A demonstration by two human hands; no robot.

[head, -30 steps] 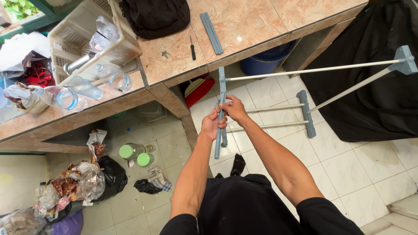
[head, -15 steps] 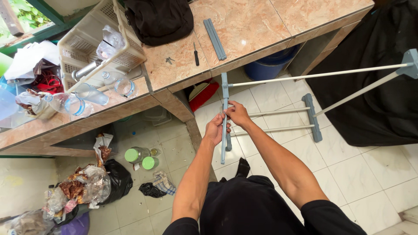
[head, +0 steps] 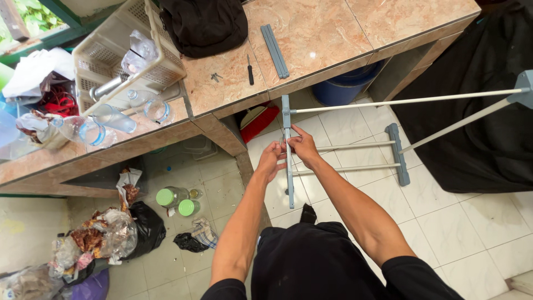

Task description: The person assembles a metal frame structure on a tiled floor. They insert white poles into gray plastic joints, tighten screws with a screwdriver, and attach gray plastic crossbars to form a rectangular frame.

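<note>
Both my hands meet on a grey plastic bar [head: 288,178] of a drying rack frame. My left hand [head: 271,160] pinches the bar from the left. My right hand [head: 303,145] grips the same spot from the right, where a white rod [head: 355,146] joins the bar. Two lower white rods run right to a second grey bar [head: 398,154]. A longer rod [head: 411,100] leaves the top of the bar toward a grey corner piece [head: 524,89] at the right edge.
On the tiled counter [head: 327,33] lie two spare grey bars [head: 275,50], a screwdriver [head: 250,69], screws [head: 215,76], a black bag [head: 205,22] and a basket [head: 111,55] with bottles. Below are a blue bucket [head: 344,86], jars [head: 173,197], rubbish bags [head: 105,239] and black cloth [head: 477,111].
The view has shifted slightly, so the counter and rack sit a little differently in frame. My hands stay on the same joint of the grey bar, with small finger movements.
</note>
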